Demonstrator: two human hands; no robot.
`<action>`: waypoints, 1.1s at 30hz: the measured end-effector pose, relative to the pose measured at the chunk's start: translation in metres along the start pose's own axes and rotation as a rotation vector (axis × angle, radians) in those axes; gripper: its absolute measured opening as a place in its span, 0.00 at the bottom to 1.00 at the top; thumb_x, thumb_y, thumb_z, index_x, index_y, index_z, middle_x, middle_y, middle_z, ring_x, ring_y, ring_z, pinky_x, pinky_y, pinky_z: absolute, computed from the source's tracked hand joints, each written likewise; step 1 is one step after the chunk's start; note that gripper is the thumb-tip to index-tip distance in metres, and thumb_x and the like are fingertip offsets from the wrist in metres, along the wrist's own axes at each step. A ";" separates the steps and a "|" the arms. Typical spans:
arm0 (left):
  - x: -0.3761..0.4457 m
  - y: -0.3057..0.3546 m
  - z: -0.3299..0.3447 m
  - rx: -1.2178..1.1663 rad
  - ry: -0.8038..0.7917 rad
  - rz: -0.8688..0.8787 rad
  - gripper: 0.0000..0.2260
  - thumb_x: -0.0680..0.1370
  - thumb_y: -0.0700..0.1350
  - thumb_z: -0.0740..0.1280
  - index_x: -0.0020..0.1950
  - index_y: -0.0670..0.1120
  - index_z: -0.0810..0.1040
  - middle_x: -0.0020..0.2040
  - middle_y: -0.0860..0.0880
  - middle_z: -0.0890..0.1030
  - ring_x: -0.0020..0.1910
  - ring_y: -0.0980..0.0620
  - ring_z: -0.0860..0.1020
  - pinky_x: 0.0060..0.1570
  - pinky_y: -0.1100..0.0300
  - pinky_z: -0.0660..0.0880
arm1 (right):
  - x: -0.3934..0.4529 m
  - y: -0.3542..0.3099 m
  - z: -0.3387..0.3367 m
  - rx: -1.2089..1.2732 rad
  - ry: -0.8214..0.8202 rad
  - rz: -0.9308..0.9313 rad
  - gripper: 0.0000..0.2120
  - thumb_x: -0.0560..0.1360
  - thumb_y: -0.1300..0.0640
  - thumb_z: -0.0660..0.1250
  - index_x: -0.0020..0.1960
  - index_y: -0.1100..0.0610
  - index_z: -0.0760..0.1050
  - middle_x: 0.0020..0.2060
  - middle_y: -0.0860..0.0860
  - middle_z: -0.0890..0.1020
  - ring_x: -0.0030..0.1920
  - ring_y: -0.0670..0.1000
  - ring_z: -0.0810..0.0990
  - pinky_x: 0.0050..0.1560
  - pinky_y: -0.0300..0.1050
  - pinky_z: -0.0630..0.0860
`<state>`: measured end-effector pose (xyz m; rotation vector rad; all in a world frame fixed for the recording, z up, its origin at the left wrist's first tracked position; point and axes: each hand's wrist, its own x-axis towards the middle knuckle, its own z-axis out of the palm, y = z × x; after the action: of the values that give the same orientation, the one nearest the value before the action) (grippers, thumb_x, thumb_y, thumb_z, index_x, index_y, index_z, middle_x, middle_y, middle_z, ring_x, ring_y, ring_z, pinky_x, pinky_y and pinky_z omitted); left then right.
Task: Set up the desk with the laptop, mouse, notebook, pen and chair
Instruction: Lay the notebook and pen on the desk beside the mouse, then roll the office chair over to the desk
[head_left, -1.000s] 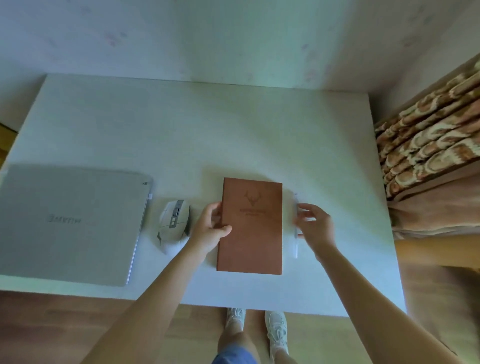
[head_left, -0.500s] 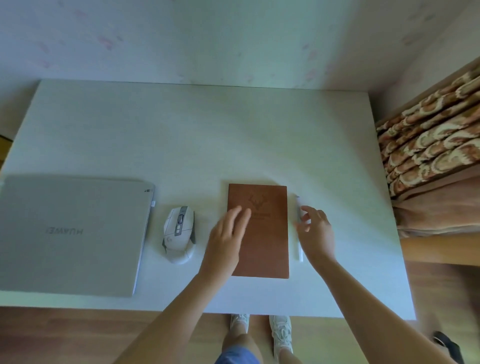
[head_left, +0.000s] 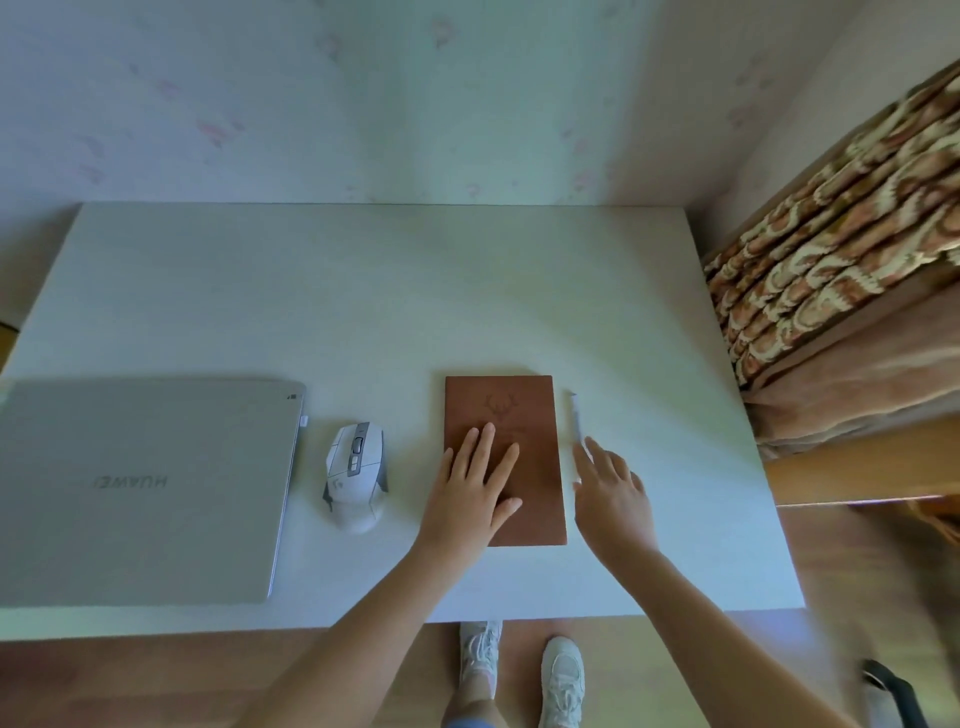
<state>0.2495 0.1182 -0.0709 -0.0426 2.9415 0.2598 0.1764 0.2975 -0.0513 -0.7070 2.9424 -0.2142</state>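
Note:
A brown notebook with a deer emblem lies flat on the white desk, near the front edge. My left hand rests flat on its lower left part, fingers straight. A white pen lies just right of the notebook, parallel to it. My right hand lies over the pen's near end with straight fingers, one fingertip on the pen. A white and grey mouse sits left of the notebook. A closed silver laptop lies at the desk's front left.
A bed with a brown patterned blanket and wooden frame stands right of the desk. A dark object shows on the wooden floor at the lower right. My feet in white shoes stand under the front edge. The wall runs behind the desk.
My left hand let go of the notebook's left edge and now lies flat on its cover. My right hand has straightened over the pen. The camera view shifted slightly.

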 end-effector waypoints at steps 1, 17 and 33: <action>0.001 0.001 -0.005 0.017 -0.013 0.001 0.27 0.78 0.59 0.58 0.73 0.48 0.66 0.74 0.40 0.64 0.71 0.40 0.66 0.64 0.44 0.68 | -0.003 -0.001 -0.005 -0.006 0.016 0.003 0.30 0.60 0.69 0.74 0.62 0.62 0.75 0.58 0.58 0.80 0.54 0.61 0.80 0.47 0.55 0.78; -0.041 0.153 -0.100 0.028 0.330 0.250 0.26 0.70 0.51 0.73 0.66 0.46 0.74 0.60 0.51 0.79 0.58 0.50 0.77 0.48 0.55 0.76 | -0.144 0.065 -0.110 0.092 0.389 0.242 0.21 0.68 0.59 0.74 0.60 0.56 0.77 0.56 0.53 0.82 0.57 0.57 0.79 0.55 0.55 0.75; -0.154 0.401 -0.086 -0.163 0.265 0.713 0.21 0.75 0.52 0.68 0.67 0.50 0.72 0.65 0.52 0.75 0.63 0.52 0.73 0.58 0.55 0.72 | -0.435 0.176 -0.164 0.148 0.633 0.764 0.18 0.71 0.52 0.66 0.61 0.51 0.76 0.58 0.47 0.80 0.62 0.54 0.74 0.60 0.56 0.70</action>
<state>0.3667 0.4999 0.1100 1.0308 3.0576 0.6282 0.4615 0.6705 0.1127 0.6374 3.4325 -0.6581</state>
